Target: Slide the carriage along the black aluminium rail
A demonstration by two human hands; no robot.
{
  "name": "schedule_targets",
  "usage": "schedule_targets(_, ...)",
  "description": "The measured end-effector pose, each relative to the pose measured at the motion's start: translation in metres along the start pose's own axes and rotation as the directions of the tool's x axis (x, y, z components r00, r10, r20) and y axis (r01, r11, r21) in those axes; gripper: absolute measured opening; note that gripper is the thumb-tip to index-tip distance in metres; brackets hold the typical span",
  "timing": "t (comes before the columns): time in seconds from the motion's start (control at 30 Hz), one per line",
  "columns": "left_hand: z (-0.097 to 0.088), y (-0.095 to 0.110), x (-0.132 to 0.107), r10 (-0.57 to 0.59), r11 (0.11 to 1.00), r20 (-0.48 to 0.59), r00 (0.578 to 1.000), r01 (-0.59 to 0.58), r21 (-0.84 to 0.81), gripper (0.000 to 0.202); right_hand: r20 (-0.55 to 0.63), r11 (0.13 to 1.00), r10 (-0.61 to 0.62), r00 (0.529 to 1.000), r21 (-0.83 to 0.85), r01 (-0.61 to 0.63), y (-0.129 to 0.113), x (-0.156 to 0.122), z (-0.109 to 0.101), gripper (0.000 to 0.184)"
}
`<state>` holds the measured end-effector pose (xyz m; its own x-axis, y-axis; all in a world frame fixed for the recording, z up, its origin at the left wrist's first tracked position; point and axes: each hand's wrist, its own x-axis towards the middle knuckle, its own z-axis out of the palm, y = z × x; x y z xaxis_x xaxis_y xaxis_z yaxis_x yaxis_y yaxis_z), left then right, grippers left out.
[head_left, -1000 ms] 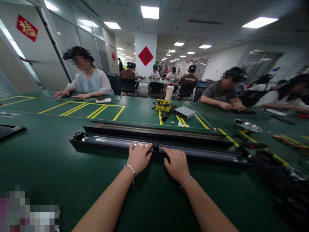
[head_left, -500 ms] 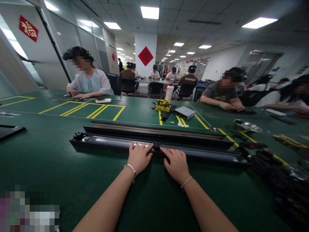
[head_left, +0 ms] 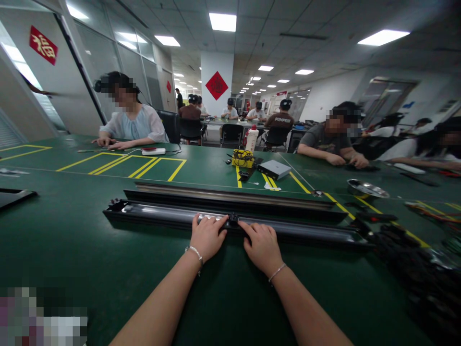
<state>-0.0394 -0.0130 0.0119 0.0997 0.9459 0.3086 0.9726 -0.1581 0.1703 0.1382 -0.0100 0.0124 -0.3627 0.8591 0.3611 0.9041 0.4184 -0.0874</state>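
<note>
A long black channel-shaped rail [head_left: 151, 214] lies across the table in front of me, with a small black block [head_left: 233, 219] at about its middle. My left hand [head_left: 207, 236] rests on the rail left of the block, its fingers spread and the index fingertip touching or almost touching the block. From the right side, my right hand [head_left: 264, 245] points its index finger at the block in the same way, its other fingers loosely bent. Neither hand is closed round anything. Behind it lies a second long black rail [head_left: 223, 198], parallel to the first.
Dark bundled parts [head_left: 399, 259] lie at the rail's right end, near a metal bowl [head_left: 367, 188]. Farther back stand a yellow holder with cables [head_left: 243, 158], a grey box [head_left: 274, 169] and a bottle [head_left: 251, 137]. Co-workers sit across the green table [head_left: 90, 259].
Both hands keep their place at the small block, and the rail has not moved. The view has shifted very slightly. Across the table at left, a co-worker's hand has moved a little.
</note>
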Motion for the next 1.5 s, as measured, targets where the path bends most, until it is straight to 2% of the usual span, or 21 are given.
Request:
schedule_targets(0.2,0.0,0.001,-0.002,-0.013,0.999,-0.035,0.999,0.012,-0.039,0.038,-0.006,1.0,0.012,1.0,-0.015,-0.012,0.0,0.001,0.001,0.043)
schedule_targets(0.43,-0.001,0.002,-0.001,-0.005,1.0,-0.03,1.0,0.004,-0.026,0.032,-0.012,1.0,0.015,1.0,-0.01,-0.016,0.002,0.002,0.004,0.041)
schedule_targets(0.87,-0.004,0.003,-0.002,-0.009,1.0,0.001,1.0,0.009,-0.025,0.032,-0.046,0.999,0.027,0.999,0.033,-0.025,0.003,0.003,0.006,0.036)
schedule_targets(0.97,-0.004,0.003,-0.003,0.017,1.0,-0.018,1.0,-0.018,-0.013,0.034,-0.047,0.997,0.032,0.998,0.077,-0.028,0.003,0.003,0.006,0.036)
schedule_targets(1.17,0.006,0.006,-0.004,0.198,0.978,-0.037,0.98,-0.2,-0.067,0.038,-0.06,0.997,0.025,0.998,0.075,-0.021,0.003,0.002,0.007,0.036)
schedule_targets(1.3,0.01,0.007,-0.003,0.201,0.977,-0.052,0.978,-0.204,-0.067,0.037,-0.066,0.994,0.03,0.997,0.105,-0.023,0.003,0.002,0.006,0.036)
schedule_targets(1.5,0.006,0.004,-0.002,0.195,0.975,-0.032,0.98,-0.197,-0.101,0.034,-0.072,0.989,0.037,0.997,0.146,-0.027,0.004,0.002,0.007,0.036)
